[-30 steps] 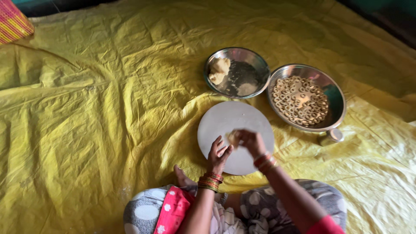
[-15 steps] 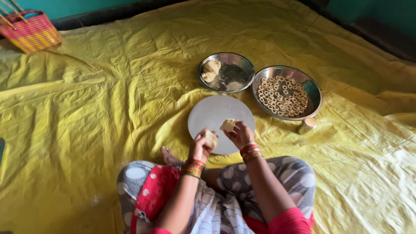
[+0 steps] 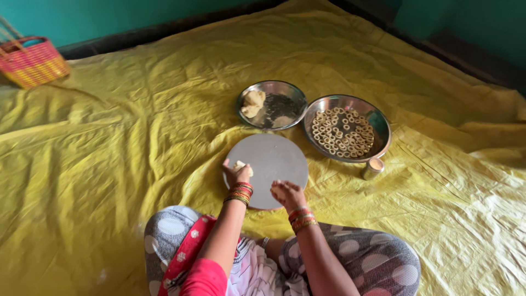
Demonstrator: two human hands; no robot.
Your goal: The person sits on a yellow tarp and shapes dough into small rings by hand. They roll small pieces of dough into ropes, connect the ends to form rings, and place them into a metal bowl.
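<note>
I sit cross-legged on a yellow sheet. A round grey board (image 3: 274,156) lies in front of my knees. My left hand (image 3: 235,174) rests at the board's left edge, closed around a small pale dough piece (image 3: 240,165). My right hand (image 3: 287,193) is over the board's near edge with its fingers curled around another bit of dough, mostly hidden. Beyond the board stands a steel bowl (image 3: 291,94) with dough lumps (image 3: 253,102). To its right a steel plate (image 3: 382,121) holds several small dough rings (image 3: 342,131).
A small steel cup (image 3: 373,167) stands by the plate's near edge. A red and yellow woven basket (image 3: 33,61) sits at the far left by the teal wall. The yellow sheet (image 3: 109,153) is wrinkled and covers the floor all around.
My hands have come apart: the left has moved to the board's left edge with a dough piece, the right to the near edge. The view has tilted up, showing the wall and basket.
</note>
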